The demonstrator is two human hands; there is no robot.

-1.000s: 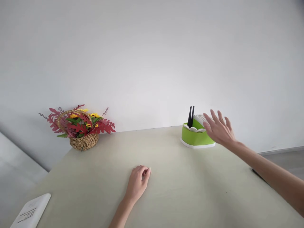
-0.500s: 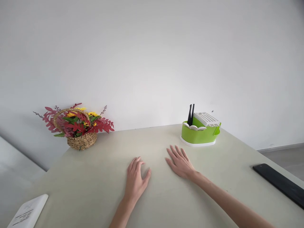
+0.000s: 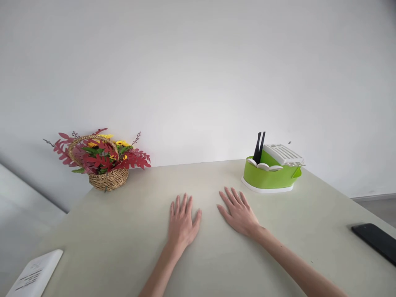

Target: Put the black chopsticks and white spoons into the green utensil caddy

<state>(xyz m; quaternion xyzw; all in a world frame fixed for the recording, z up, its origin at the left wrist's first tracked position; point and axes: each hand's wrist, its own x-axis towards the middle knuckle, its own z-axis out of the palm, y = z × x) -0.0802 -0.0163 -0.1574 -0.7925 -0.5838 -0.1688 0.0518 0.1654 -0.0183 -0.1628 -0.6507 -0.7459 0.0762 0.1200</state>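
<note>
My left hand [image 3: 182,225] lies flat, palm down, on the pale table [image 3: 117,247], its fingers spread and nothing under them that shows. To its right my right hand [image 3: 239,212] also rests palm down with the fingers apart. Just beyond the right hand stands a green and white utensil caddy [image 3: 269,177], apart from the fingertips. It has a slotted white top [image 3: 284,154], white scalloped shapes along its front rim and two black upright sticks [image 3: 259,148] at its left end.
A wicker basket [image 3: 109,180] of red leaves and yellow flowers stands at the back left by the white wall [image 3: 198,82]. A white box-like object [image 3: 37,272] with dark print lies front left. At the right edge is a black phone-like slab [image 3: 375,241].
My left hand has gone from half-curled to flat, with its fingers stretched forward. The right hand stays flat on the table. The view has shifted slightly.
</note>
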